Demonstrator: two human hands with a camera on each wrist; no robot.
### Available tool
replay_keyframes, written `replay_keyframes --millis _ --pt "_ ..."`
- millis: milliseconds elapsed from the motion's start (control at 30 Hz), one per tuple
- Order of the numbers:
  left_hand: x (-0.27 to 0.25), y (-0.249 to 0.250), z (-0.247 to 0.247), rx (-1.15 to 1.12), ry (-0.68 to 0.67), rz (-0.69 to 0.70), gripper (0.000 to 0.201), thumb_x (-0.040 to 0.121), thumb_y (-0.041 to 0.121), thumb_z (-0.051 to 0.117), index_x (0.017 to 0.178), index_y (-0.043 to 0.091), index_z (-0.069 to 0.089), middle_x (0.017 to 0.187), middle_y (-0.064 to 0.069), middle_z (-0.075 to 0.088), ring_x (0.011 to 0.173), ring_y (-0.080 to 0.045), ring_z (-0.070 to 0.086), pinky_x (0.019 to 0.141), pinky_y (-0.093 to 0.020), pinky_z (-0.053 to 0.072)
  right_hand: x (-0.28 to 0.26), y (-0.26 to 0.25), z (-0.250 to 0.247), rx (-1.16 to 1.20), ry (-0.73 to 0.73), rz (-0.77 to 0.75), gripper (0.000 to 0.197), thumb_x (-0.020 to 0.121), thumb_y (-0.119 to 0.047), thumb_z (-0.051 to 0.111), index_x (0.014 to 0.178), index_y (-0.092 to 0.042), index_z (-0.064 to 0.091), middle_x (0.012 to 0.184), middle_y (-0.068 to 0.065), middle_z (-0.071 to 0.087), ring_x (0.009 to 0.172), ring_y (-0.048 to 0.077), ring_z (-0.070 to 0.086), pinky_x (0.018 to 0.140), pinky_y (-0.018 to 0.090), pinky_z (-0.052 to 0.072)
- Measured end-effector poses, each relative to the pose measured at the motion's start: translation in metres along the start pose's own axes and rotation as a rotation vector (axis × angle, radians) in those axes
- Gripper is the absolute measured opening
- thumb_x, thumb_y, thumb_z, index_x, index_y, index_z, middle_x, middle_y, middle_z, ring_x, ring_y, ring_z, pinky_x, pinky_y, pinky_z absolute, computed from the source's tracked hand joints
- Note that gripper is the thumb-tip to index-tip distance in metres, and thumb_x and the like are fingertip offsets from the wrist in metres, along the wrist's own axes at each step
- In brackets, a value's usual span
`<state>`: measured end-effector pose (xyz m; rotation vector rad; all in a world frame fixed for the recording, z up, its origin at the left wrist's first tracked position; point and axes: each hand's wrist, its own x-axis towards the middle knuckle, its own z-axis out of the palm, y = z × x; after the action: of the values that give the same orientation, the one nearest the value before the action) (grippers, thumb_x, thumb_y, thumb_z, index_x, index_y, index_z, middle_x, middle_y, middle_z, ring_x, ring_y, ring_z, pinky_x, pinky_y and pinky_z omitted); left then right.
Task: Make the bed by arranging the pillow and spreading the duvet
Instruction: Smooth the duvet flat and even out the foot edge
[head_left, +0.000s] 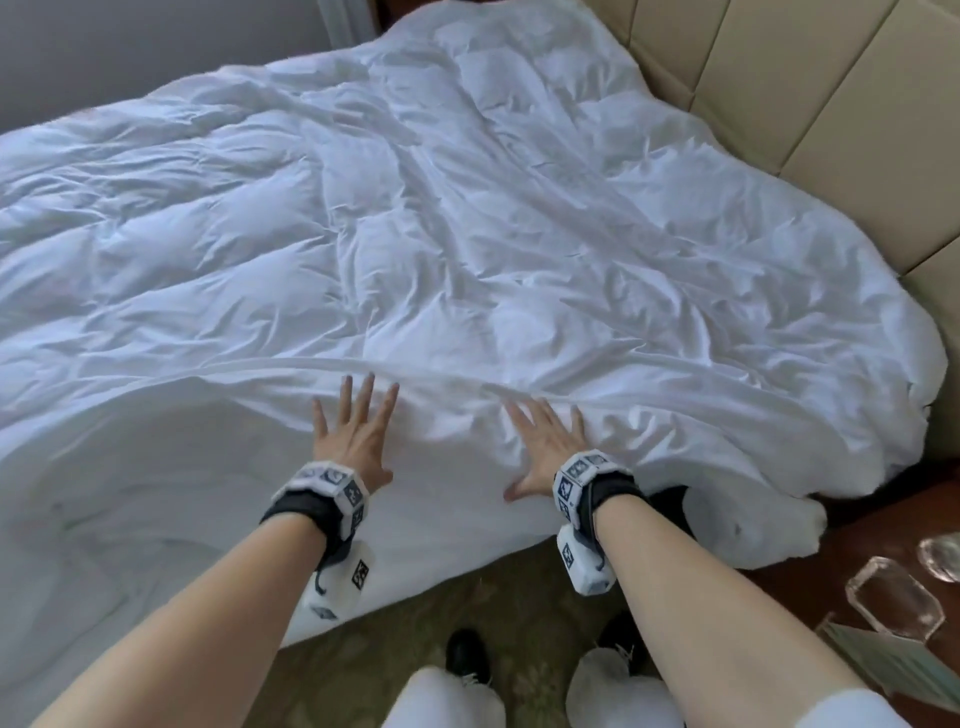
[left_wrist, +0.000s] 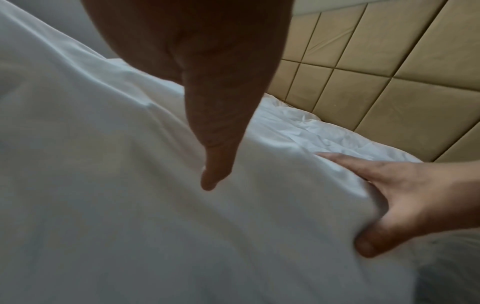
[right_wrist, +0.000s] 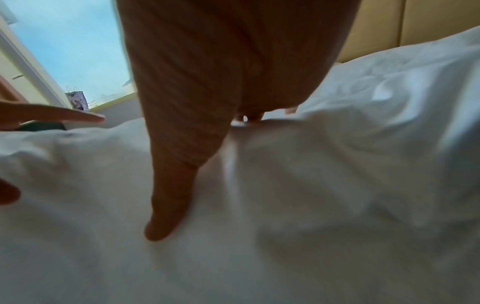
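A crumpled white duvet (head_left: 441, 223) covers the whole bed, reaching the headboard on the right. Both my hands lie flat on its near edge, fingers spread. My left hand (head_left: 353, 431) presses the duvet to the left of my right hand (head_left: 545, 447), about a hand's width apart. In the left wrist view my left hand (left_wrist: 207, 115) rests on the white duvet (left_wrist: 103, 185) and my right hand (left_wrist: 405, 197) presses beside it. In the right wrist view my right hand (right_wrist: 197, 123) lies flat on the duvet (right_wrist: 311, 195). No pillow shows; none can be made out under the duvet.
A beige padded headboard (head_left: 831, 130) runs along the right. A dark wooden bedside table (head_left: 883, 571) at lower right holds glass items (head_left: 898, 603). Patterned carpet (head_left: 467, 613) and my feet lie below the bed edge. A window (right_wrist: 72, 51) stands beyond the bed.
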<state>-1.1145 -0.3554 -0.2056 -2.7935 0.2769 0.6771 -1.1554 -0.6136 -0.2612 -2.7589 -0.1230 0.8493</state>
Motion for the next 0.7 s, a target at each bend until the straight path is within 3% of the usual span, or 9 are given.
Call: replay_keyframes --millis 67,133,200,267,333,400,567,633,700 --pt "0.016 -0.02 0.009 0.018 0.01 -0.029 0.126 0.072 0.046 0.076 0.151 0.032 -0.022 0.16 -0.003 -0.026 0.148 -0.029 -0.024 0.116 -0.064 -0.006 0.018 -0.011 0.004 -0.005 0.038 0.023 0.132 0.064 -0.058 0.081 0.155 -0.032 -0.011 0.165 -0.001 0.002 0.153 0.022 0.0 0.117 0.061 -0.002" --pt "0.027 -0.036 0.021 0.009 -0.01 -0.029 0.134 0.065 0.049 0.081 0.151 0.032 -0.02 0.163 -0.002 -0.016 0.15 -0.028 -0.017 0.115 -0.065 -0.009 0.029 -0.02 0.005 -0.07 0.073 0.026 0.113 0.067 -0.055 0.08 0.154 -0.026 0.015 0.164 -0.002 0.01 0.153 0.021 0.002 0.12 0.058 0.003" --pt "0.031 -0.044 0.032 -0.017 -0.036 -0.015 0.129 0.062 0.052 0.082 0.154 0.029 -0.007 0.162 -0.003 0.012 0.151 -0.024 0.008 0.113 -0.065 -0.006 0.034 -0.025 0.008 -0.084 0.087 -0.013 0.076 0.071 -0.052 0.078 0.135 -0.026 0.046 0.151 0.0 0.04 0.145 0.023 0.029 0.117 0.049 0.022" --pt "0.024 -0.043 0.036 0.022 -0.044 0.021 0.096 0.072 0.05 0.075 0.15 0.026 0.024 0.145 -0.003 0.045 0.138 -0.022 0.041 0.116 -0.06 0.014 0.029 -0.029 0.012 -0.028 0.034 -0.013 0.042 0.079 -0.045 0.075 0.112 -0.025 0.06 0.121 0.002 0.064 0.118 0.027 0.058 0.098 0.039 0.042" --pt "0.008 -0.041 0.036 0.066 -0.056 0.083 0.048 0.085 0.033 0.065 0.13 0.022 0.053 0.127 -0.007 0.062 0.12 -0.027 0.059 0.105 -0.046 0.042 0.013 -0.037 0.013 -0.003 -0.032 0.014 0.03 0.084 -0.04 0.071 0.107 -0.024 0.063 0.111 0.004 0.068 0.104 0.03 0.064 0.084 0.035 0.049" --pt "-0.016 -0.037 0.041 0.053 -0.13 0.119 0.029 0.088 0.018 0.057 0.116 0.015 0.063 0.119 -0.011 0.066 0.112 -0.031 0.063 0.093 -0.04 0.05 -0.01 -0.044 0.016 0.008 -0.092 0.033 0.024 0.085 -0.034 0.067 0.107 -0.024 0.067 0.108 0.006 0.068 0.099 0.03 0.064 0.08 0.032 0.05" --pt "-0.097 -0.021 0.088 0.013 -0.355 0.174 0.028 0.085 0.027 0.058 0.109 0.015 0.065 0.113 -0.008 0.068 0.108 -0.028 0.064 0.089 -0.035 0.052 -0.087 -0.057 0.051 0.046 -0.259 0.082 0.022 0.084 -0.025 0.064 0.105 -0.023 0.069 0.106 0.005 0.064 0.099 0.028 0.064 0.08 0.03 0.049" --pt "-0.116 -0.017 0.112 -0.051 -0.397 0.152 0.029 0.082 0.034 0.06 0.107 0.019 0.065 0.109 -0.005 0.068 0.104 -0.027 0.064 0.088 -0.034 0.053 -0.101 -0.057 0.067 0.029 -0.323 0.075 0.004 0.085 -0.021 0.065 0.081 -0.022 0.063 0.087 0.002 0.059 0.085 0.025 0.06 0.066 0.027 0.046" --pt "-0.134 -0.015 0.125 -0.163 -0.478 0.12 0.033 0.08 0.043 0.063 0.105 0.022 0.06 0.103 0.0 0.065 0.094 -0.023 0.062 0.081 -0.031 0.052 -0.113 -0.054 0.076 0.006 -0.394 0.048 0.032 0.084 -0.022 0.067 0.06 -0.02 0.045 0.065 -0.001 0.047 0.07 0.022 0.051 0.055 0.025 0.038"
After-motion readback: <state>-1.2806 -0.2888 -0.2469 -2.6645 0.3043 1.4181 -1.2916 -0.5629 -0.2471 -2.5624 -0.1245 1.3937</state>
